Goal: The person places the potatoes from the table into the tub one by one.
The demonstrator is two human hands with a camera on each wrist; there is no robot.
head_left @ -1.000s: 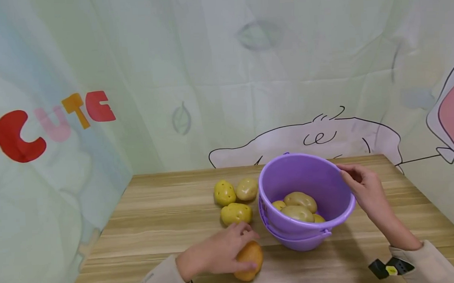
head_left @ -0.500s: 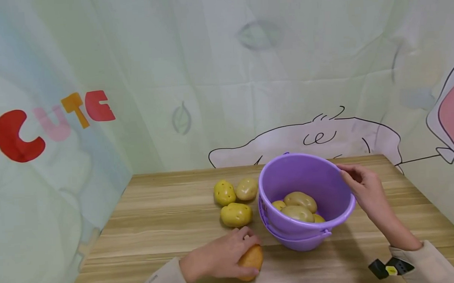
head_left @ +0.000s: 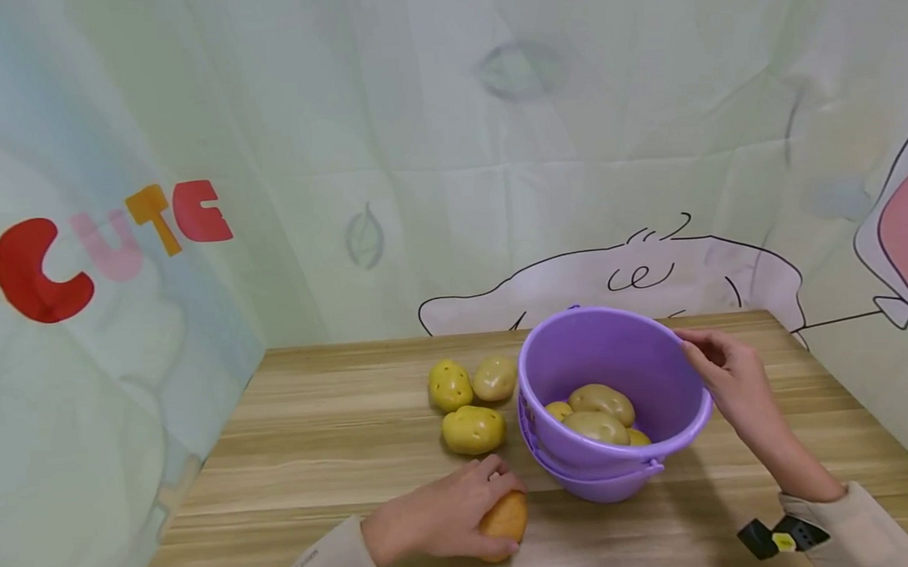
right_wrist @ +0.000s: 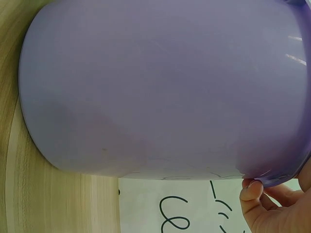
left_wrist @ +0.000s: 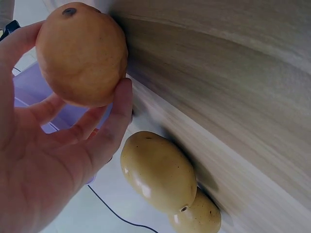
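My left hand (head_left: 450,513) grips an orange-brown, rounded fruit (head_left: 503,524) low on the table; its exact kind is unclear. The left wrist view shows the thumb and fingers around this fruit (left_wrist: 80,53), which has a dark spot at one end. With thumb and fingers, my right hand (head_left: 731,382) pinches the right rim of a purple bucket (head_left: 613,332). Up close in the right wrist view, the fingertips (right_wrist: 252,190) hold that rim. Several potatoes (head_left: 594,427) lie inside the bucket, partly hidden by its front wall.
Left of the bucket, three potatoes (head_left: 472,430) sit grouped on the wooden table (head_left: 316,422). The bucket's handle (head_left: 648,470) hangs down its front. A printed curtain (head_left: 389,152) stands behind the table and along its sides.
My left hand has settled further over the orange-brown fruit, its fingers closing around it. The right hand and the bucket have stayed in place.
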